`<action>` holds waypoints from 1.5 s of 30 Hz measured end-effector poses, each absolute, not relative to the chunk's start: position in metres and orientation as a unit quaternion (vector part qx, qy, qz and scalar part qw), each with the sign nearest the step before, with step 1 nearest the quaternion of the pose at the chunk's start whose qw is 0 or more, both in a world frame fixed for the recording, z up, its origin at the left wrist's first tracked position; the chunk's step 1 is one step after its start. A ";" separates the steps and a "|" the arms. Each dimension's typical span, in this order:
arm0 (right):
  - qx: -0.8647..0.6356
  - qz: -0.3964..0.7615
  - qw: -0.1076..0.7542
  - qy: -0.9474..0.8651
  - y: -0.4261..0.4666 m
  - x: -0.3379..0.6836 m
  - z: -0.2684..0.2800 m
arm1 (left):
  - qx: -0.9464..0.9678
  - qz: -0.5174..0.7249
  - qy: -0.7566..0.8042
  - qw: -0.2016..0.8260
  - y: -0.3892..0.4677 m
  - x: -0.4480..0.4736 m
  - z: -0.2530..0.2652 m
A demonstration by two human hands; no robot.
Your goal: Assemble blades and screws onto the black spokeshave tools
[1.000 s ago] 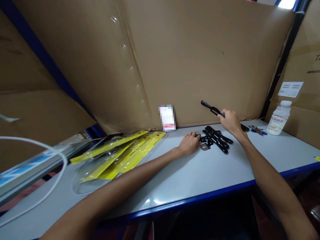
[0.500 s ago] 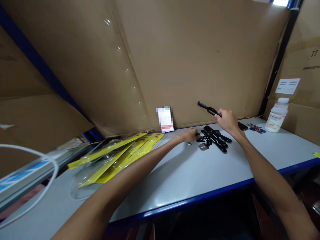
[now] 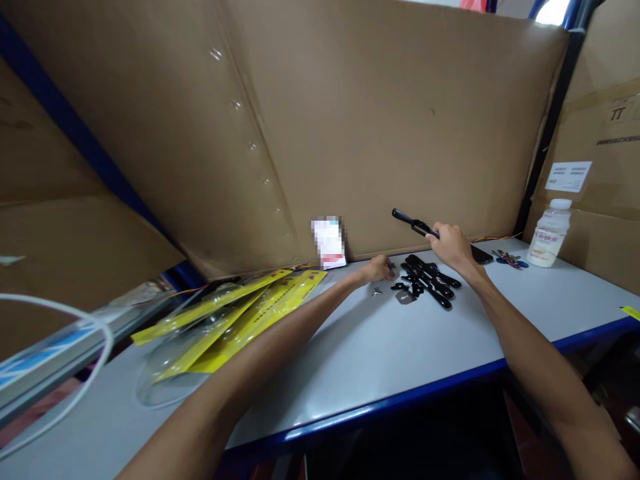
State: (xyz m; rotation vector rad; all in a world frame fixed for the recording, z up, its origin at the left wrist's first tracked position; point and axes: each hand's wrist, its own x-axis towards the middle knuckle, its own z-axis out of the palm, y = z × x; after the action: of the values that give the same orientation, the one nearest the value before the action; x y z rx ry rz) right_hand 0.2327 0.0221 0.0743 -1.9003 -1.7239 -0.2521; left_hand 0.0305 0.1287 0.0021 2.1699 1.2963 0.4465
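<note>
Nearest the viewer, the blue front edge of the counter is seen running slantwise, rising toward the right. A broad strip of grey surface is noted between this edge and the parts beyond, crossed by both forearms. At the left end, a white cable is looped, and yellow packages with clear plastic are spread, overlapping, beside the left forearm.

Near the middle, a small metal piece is found on the surface, with a dark flat plate to its right. The pile of black tools is laid just behind and to the right of the plate, well inside the front edge.

The left hand is placed just left of the pile, its fingers drawn narrow; whether anything is gripped cannot be told. A black tool is held by one end in the closed right hand, raised above the pile, its free end pointed left toward the cardboard panel.

Beyond the right hand, a dark phone, keys and an upright bottle are set in a row. The rear edge is bounded by the panel.
</note>
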 end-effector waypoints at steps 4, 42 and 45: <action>-0.711 -0.079 0.287 -0.637 0.022 0.232 0.075 | 0.816 0.225 0.455 0.278 0.108 0.015 0.012; -0.438 0.409 -0.013 -0.800 0.001 0.164 0.033 | 0.806 0.345 0.357 0.324 0.027 -0.073 0.001; -0.421 0.410 -0.019 -0.809 0.002 0.166 0.033 | 0.806 0.339 0.355 0.331 0.026 -0.071 -0.002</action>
State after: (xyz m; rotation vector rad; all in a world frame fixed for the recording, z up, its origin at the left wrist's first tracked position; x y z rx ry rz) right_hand 0.1662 0.0024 0.0328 -1.3399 -2.5732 1.3031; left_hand -0.0706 0.0261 -0.0017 2.1072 0.9286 0.8850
